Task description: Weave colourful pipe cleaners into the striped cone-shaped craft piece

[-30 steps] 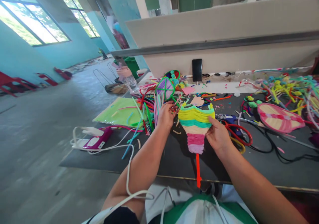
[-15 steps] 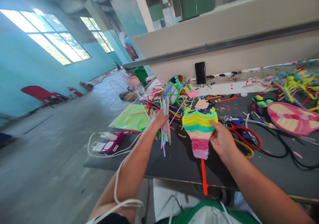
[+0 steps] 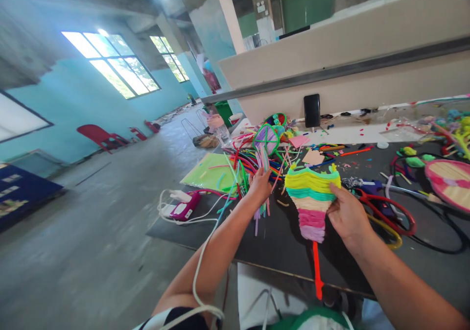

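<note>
Left hand (image 3: 260, 185) has seemingly lifted pipe cleaners (image 3: 263, 159) upright; right hand (image 3: 347, 216) keeps the fan (image 3: 312, 195).

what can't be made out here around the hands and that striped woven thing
All in the head view:
How many pipe cleaners the left hand grips: they are thin, blurred and wrapped by its fingers.
The right hand fingers behind the striped woven piece: the piece hides them, only the thumb shows.
The pink round fan: cut off by the right edge.
</note>
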`<state>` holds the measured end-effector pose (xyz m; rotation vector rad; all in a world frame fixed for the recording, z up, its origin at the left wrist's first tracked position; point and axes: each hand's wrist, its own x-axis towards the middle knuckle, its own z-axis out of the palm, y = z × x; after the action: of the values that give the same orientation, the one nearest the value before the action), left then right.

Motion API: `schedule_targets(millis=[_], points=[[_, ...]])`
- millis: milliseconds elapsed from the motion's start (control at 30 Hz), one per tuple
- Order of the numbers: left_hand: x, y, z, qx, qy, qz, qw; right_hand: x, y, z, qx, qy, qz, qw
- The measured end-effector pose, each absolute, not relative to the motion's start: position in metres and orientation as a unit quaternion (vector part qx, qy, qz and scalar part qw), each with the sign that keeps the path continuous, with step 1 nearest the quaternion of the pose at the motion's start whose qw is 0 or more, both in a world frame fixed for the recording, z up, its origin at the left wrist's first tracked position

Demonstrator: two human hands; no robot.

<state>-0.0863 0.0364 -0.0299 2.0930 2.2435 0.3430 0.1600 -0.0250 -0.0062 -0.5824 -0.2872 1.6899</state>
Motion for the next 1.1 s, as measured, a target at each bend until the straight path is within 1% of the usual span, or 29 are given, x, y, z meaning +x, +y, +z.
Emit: schedule_targets(millis=[167,300,400,433,500,600,767,933,1100], points=[[-0.089,0.036,-0.029,0.675,0.720,0.161,0.021,0.160,-0.025,-0.005,-0.256,-0.122,0.722,0.631],[-0.088,0.031,-0.026,0.710,0.683,0.170,0.040,0.160,-0.024,-0.008,-0.252,-0.132,0.723,0.630],[-0.098,0.038,-0.018,0.722,0.654,0.222,0.039,0.160,-0.025,-0.010,-0.250,-0.145,0.725,0.625],[-0.105,0.043,-0.015,0.703,0.668,0.241,0.026,0.160,-0.025,-0.010,-0.249,-0.148,0.726,0.624],[-0.120,0.054,-0.010,0.674,0.704,0.225,0.005,0.160,-0.025,-0.010,-0.249,-0.147,0.726,0.624],[-0.143,0.067,-0.010,0.674,0.716,0.184,0.020,0.159,-0.025,-0.008,-0.253,-0.137,0.725,0.626],[-0.165,0.062,-0.019,0.673,0.726,0.140,0.014,0.160,-0.026,-0.009,-0.249,-0.137,0.726,0.627],[-0.185,0.054,-0.020,0.644,0.753,0.137,0.010,0.159,-0.026,-0.012,-0.241,-0.149,0.728,0.625],[-0.194,0.055,-0.020,0.624,0.764,0.165,0.024,0.158,-0.026,-0.012,-0.251,-0.158,0.725,0.621]])
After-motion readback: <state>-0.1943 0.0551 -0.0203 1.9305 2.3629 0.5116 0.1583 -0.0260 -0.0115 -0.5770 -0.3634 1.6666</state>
